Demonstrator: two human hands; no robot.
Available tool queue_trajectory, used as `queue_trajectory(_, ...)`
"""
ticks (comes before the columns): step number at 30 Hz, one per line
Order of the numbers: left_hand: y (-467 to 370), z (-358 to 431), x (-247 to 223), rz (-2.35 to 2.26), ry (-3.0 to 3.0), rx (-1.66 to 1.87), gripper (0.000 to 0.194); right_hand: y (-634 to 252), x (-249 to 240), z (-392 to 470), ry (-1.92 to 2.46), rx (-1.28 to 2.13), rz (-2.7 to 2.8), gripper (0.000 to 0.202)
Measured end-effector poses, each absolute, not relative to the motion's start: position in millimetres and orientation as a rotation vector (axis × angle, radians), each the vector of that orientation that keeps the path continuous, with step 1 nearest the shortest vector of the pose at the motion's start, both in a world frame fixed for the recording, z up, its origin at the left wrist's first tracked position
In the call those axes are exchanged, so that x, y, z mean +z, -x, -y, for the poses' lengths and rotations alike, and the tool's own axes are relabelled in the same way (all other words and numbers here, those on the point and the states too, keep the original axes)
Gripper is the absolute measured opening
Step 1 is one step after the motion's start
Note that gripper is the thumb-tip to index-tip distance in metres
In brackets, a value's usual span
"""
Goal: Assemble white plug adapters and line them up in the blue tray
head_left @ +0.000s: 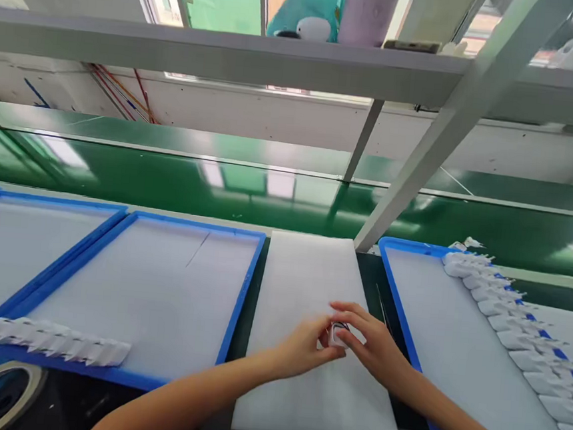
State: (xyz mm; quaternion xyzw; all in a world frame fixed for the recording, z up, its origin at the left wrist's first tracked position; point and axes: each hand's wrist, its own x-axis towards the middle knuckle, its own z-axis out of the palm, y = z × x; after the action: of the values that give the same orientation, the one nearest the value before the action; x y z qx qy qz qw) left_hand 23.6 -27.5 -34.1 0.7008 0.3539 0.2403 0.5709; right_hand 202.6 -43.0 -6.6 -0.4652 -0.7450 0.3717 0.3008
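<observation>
Nearest us, rolls of tape (31, 380) lie at the lower left. Our left hand (311, 344) and right hand (368, 339) both grip a small white piece (339, 335) between curled fingers, above a white sheet (311, 277) on the dark table (253, 306). To the left, a blue-rimmed tray (244, 291) carries a row of white parts (62, 342) along its near edge; to the right, another tray (398, 312) has a longer row (521, 336) down its far side. Beyond, a green surface (169, 181) runs across beneath a shelf (230, 53) bearing a teal plush toy (309, 6).
</observation>
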Motion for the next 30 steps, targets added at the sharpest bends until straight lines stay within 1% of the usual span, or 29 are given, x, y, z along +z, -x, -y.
queue_trajectory(4, -25.3, 20.0, -27.1, -0.820, -1.841, 0.535, 0.020, -213.1, -10.1, 40.9, 1.178, 1.142, 1.458, 0.014)
queue_trajectory(8, -22.9, 12.5, -23.1, -0.826, -1.883, 0.510, 0.018, -222.7, -20.4, 33.5, 1.127, 1.498, 1.011, 0.025)
queue_trajectory(10, -22.1, 10.1, -22.6, -0.821, -1.903, 0.475, 0.019, -227.9, -25.1, 31.1, 1.129, 1.589, 0.898, 0.027)
queue_trajectory(13, -23.0, 8.5, -23.3, -0.811, -1.890, 0.393, 0.020, -236.6, -29.0, 29.0, 1.255, 1.603, 0.880, 0.034)
queue_trajectory(15, -24.1, 8.0, -23.3, -0.783, -1.883, 0.341, 0.024, -241.8, -28.7, 27.9, 1.270, 1.754, 0.886, 0.037)
queue_trajectory(18, -24.4, 7.5, -21.8, -0.713, -1.907, 0.279, 0.028, -246.9, -24.7, 26.0, 1.154, 2.033, 0.912, 0.031)
queue_trajectory(20, -23.5, 7.4, -19.9, -0.677, -1.907, 0.237, 0.027, -248.6, -21.0, 24.9, 1.127, 2.109, 0.955, 0.029)
queue_trajectory(24, -21.9, 8.2, -16.1, -0.655, -1.856, 0.159, 0.023, -249.4, -14.9, 24.9, 1.170, 2.133, 1.036, 0.029)
queue_trajectory(30, -22.8, 8.6, -14.8, -0.658, -1.838, 0.138, 0.019, -244.6, -13.3, 29.6, 1.211, 1.979, 1.160, 0.020)
